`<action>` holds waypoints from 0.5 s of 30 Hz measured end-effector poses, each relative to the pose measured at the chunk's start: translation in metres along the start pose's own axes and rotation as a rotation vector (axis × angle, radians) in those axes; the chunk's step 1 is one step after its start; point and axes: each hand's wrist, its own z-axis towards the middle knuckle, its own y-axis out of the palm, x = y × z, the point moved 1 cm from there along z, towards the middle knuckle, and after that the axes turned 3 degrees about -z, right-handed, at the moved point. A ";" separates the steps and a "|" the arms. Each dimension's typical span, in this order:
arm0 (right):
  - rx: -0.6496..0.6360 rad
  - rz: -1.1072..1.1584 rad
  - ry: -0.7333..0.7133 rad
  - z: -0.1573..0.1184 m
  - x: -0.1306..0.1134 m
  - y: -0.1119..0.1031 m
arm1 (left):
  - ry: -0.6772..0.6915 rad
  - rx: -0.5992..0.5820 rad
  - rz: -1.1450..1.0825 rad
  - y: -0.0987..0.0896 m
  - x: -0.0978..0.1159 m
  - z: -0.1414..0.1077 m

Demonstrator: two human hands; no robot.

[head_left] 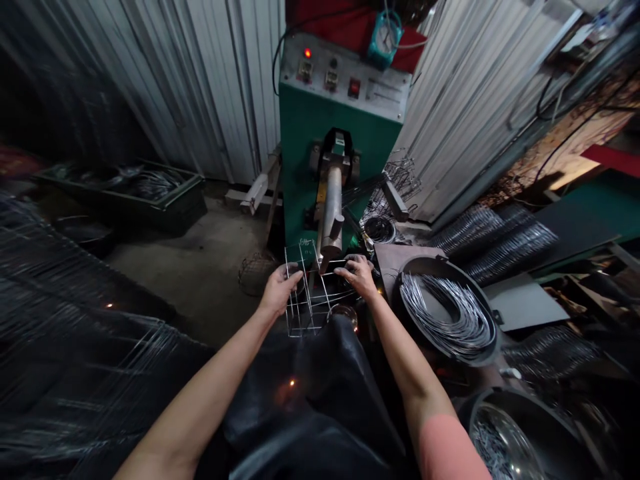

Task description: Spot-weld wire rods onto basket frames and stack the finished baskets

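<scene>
A wire frame (306, 300) of thin welded steel rods stands upright below the welding electrode (331, 213) of a green spot-welding machine (340, 113). My left hand (281, 289) grips the frame's left side. My right hand (357, 275) closes over rods at the frame's upper right, close to the electrode's tip. The frame's lower end rests near my black apron (310, 400). Part of the frame is hidden behind my fingers.
A round dark pan of bent wires (447, 313) sits to the right, with a metal bowl (505, 433) below it. Bundled wire pieces (510, 240) lie behind the pan. A stack of wire mesh (75, 347) fills the left, beyond it a dark crate (120, 197).
</scene>
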 end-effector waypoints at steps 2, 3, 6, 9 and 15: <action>-0.002 -0.001 0.006 -0.010 0.000 -0.001 | 0.000 -0.007 0.017 -0.001 0.000 -0.010; -0.006 0.004 0.010 -0.016 0.000 -0.001 | 0.006 -0.012 0.033 -0.001 -0.001 -0.015; -0.008 0.030 0.045 -0.030 0.001 0.000 | 0.036 -0.016 0.076 -0.001 -0.002 -0.028; -0.009 0.053 0.074 -0.035 0.002 0.000 | 0.044 -0.007 0.089 0.000 -0.002 -0.031; -0.013 0.066 0.079 -0.030 0.001 -0.002 | 0.021 -0.001 0.070 0.002 -0.002 -0.027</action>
